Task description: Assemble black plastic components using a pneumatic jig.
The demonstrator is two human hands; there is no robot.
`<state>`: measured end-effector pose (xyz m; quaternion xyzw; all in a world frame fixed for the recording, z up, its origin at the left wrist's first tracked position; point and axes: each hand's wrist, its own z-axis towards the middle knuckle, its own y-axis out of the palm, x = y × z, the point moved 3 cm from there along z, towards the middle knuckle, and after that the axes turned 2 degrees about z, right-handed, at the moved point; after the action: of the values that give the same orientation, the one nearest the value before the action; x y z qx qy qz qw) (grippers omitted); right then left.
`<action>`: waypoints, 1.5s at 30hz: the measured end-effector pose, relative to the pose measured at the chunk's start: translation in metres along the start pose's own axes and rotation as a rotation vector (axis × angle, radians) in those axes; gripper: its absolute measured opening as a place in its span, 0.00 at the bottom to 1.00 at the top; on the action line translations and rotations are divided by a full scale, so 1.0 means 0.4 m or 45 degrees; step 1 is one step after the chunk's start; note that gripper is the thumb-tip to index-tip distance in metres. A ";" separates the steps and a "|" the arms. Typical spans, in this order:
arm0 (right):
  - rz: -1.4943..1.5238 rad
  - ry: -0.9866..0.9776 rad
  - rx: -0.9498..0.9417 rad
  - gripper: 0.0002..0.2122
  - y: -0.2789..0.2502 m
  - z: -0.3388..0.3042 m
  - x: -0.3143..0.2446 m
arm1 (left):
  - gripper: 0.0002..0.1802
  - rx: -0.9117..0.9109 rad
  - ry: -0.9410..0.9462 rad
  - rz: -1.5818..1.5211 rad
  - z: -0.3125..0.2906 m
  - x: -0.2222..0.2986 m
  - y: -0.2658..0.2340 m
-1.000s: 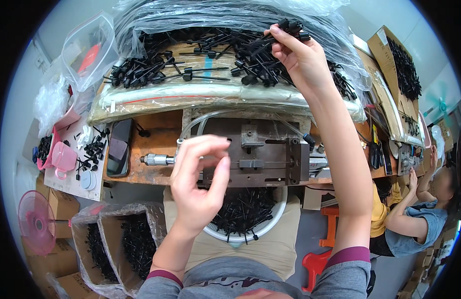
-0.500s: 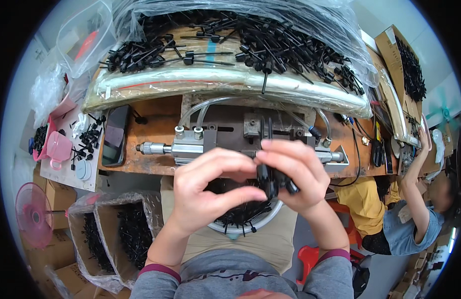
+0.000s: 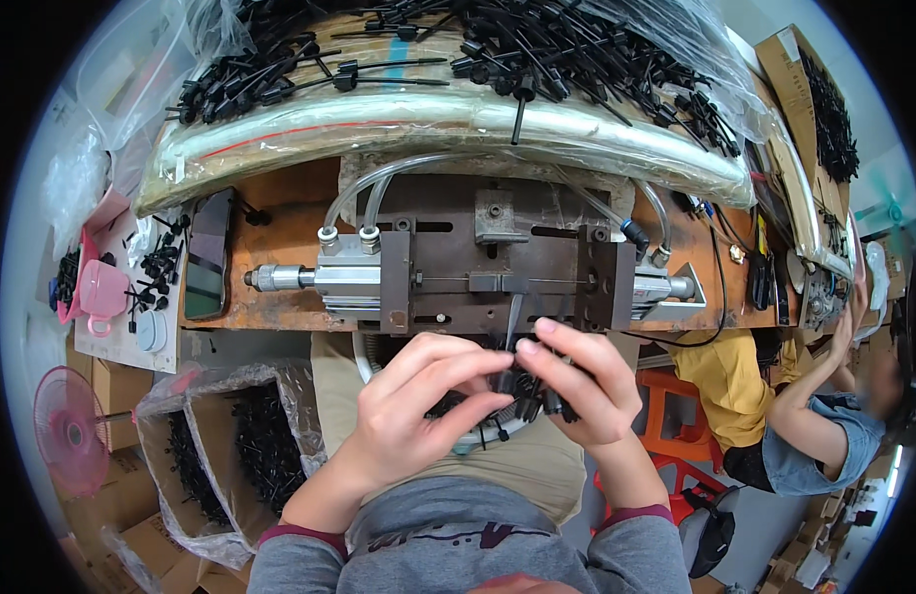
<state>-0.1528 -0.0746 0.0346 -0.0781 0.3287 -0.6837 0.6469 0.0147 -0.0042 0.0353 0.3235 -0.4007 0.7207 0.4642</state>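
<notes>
Both hands meet over my lap, just in front of a metal clamping fixture (image 3: 443,297) at the bench edge. My left hand (image 3: 413,401) pinches a small black plastic part (image 3: 501,380) between thumb and fingers. Beside it my right hand (image 3: 592,391) is curled around several black stemmed plastic parts (image 3: 529,398), some sticking out under its fingers. A thin pale stem or blade (image 3: 514,315) points up from between the hands toward the fixture; its kind is unclear. Under the hands sits a round basket (image 3: 468,440) of black parts, mostly hidden.
Silver air cylinders (image 3: 347,282) with clear hoses flank the fixture. Behind it, a plastic-wrapped ledge (image 3: 448,129) bears many black stemmed parts (image 3: 577,59). A phone (image 3: 208,257) lies left. Lined boxes of parts (image 3: 186,455) stand lower left. A co-worker (image 3: 814,416) sits at right.
My hands have drawn back from the fixture toward my lap, uncovering its middle. The view has shifted slightly, so the bench sits higher. Fingers still hold black parts.
</notes>
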 end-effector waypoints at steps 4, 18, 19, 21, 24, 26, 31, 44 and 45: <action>-0.156 0.115 0.110 0.20 -0.013 -0.024 0.006 | 0.19 -0.083 0.185 0.466 -0.010 -0.031 0.013; -0.326 0.195 0.199 0.22 -0.048 -0.051 -0.013 | 0.13 -0.229 0.235 0.907 0.034 -0.045 0.061; -0.325 0.173 0.205 0.22 -0.050 -0.053 -0.012 | 0.13 -0.235 0.217 0.914 0.031 -0.045 0.061; -0.338 0.161 0.204 0.18 -0.051 -0.050 -0.017 | 0.13 -0.238 0.201 0.918 0.030 -0.043 0.060; -0.383 0.142 0.178 0.13 -0.051 -0.046 -0.023 | 0.14 -0.242 0.202 0.911 0.033 -0.041 0.057; -0.410 0.091 0.119 0.16 -0.046 -0.046 -0.022 | 0.15 -0.265 0.192 0.906 0.035 -0.042 0.053; -0.352 -0.037 0.017 0.18 -0.019 -0.040 -0.029 | 0.21 -0.189 0.174 0.066 0.019 0.003 0.037; -0.406 0.234 0.197 0.17 -0.024 -0.043 -0.014 | 0.16 -0.083 0.283 0.795 0.011 -0.047 0.067; -0.351 0.251 0.212 0.16 -0.023 -0.046 -0.018 | 0.16 -0.093 0.272 0.831 0.013 -0.049 0.069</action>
<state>-0.1694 -0.0617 0.0277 -0.0011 0.3190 -0.7950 0.5160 -0.0033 -0.0235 0.0135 0.0843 -0.4577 0.8461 0.2599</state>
